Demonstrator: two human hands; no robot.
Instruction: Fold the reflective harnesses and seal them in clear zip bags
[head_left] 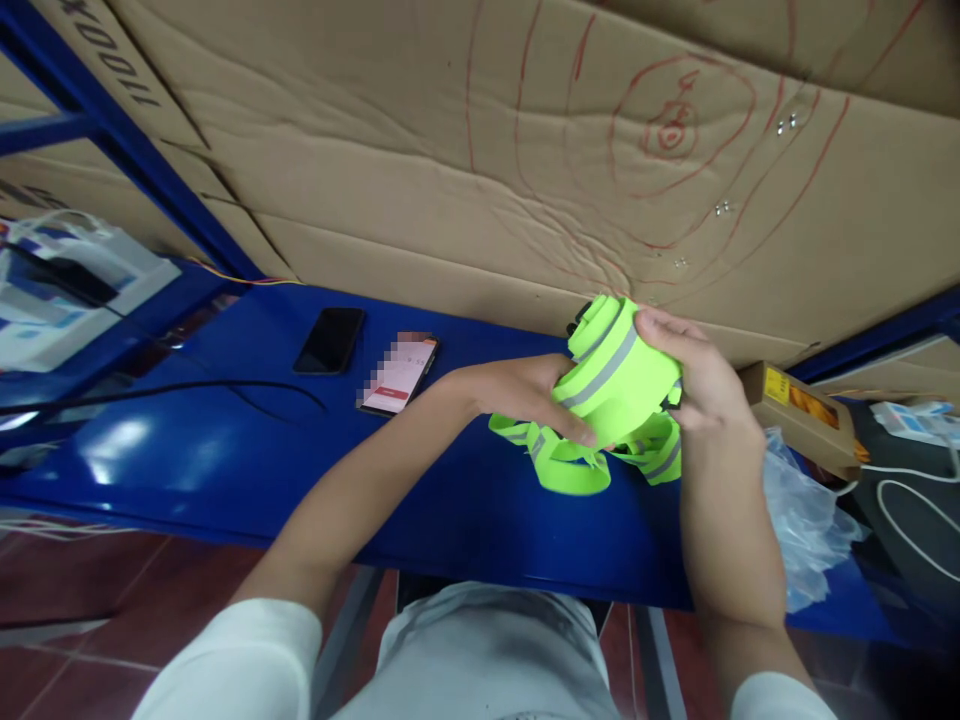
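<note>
Both my hands hold a bundle of neon yellow-green reflective strap [615,370] with grey stripes, just above the blue table. My left hand [536,390] grips its left and lower side, the thumb laid along the band. My right hand [694,365] is closed round the right side, its thumb on top. Black plastic pieces show at the bundle's upper left and right edges. Loose loops of the same strap [574,475] hang below my hands, over the table. Part of my left fingers is hidden behind the bundle.
A dark phone [330,340] and a phone with a lit screen [400,378] lie on the blue table [465,520]. Cardboard [375,160] with red rings stands behind. To the right are a brown box [806,415] and clear plastic bags [806,520]. Cables and white boxes [97,280] occupy the left.
</note>
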